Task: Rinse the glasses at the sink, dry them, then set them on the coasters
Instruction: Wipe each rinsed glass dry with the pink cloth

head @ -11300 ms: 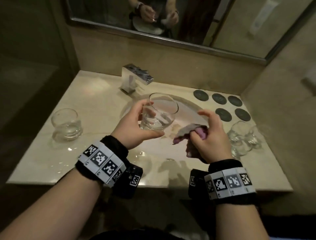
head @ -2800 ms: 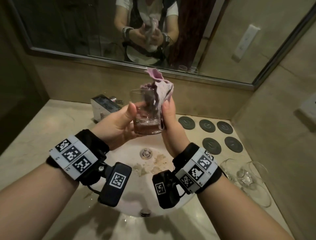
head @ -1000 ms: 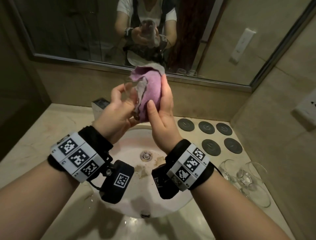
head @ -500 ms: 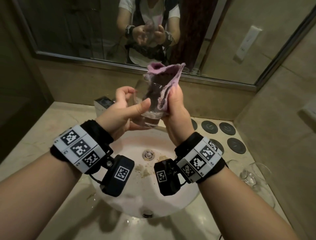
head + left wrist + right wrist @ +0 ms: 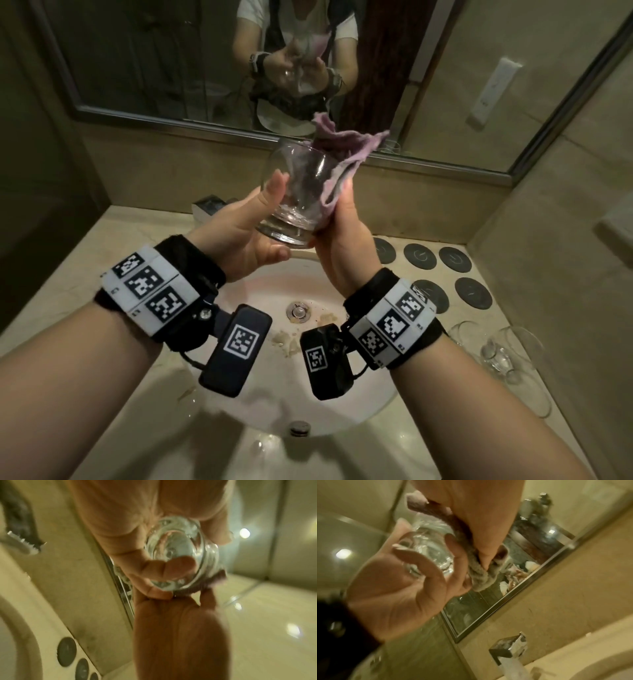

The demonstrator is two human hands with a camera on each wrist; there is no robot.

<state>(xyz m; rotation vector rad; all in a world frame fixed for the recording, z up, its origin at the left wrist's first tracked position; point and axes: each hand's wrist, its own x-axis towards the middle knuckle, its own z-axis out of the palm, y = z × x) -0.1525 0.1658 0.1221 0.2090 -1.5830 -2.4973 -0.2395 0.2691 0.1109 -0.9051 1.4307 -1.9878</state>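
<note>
A beige stone counter (image 5: 102, 274) runs below a wall mirror (image 5: 171, 68), with a round white sink (image 5: 370, 404) sunk into it; every place here is given from that sink. Above the basin, raised in front of the mirror's lower edge, a clear glass (image 5: 291, 202) is held tilted, its mouth toward the mirror. The left hand (image 5: 246, 236) grips it, thumb up 1 side and fingers curled round its thick base (image 5: 178, 555). The right hand (image 5: 342, 246) presses a pink cloth (image 5: 342, 154) against the glass's right side, fingers closed on the fabric, and part of the cloth is stuffed into the mouth. To the right of the sink, 5 dark round coasters (image 5: 419, 256) lie in 2 rows on the counter, and nearer than those stand more clear glasses (image 5: 496, 353); their number is hard to tell. Behind the sink on the left sits a square chrome tap (image 5: 510, 649).
</note>
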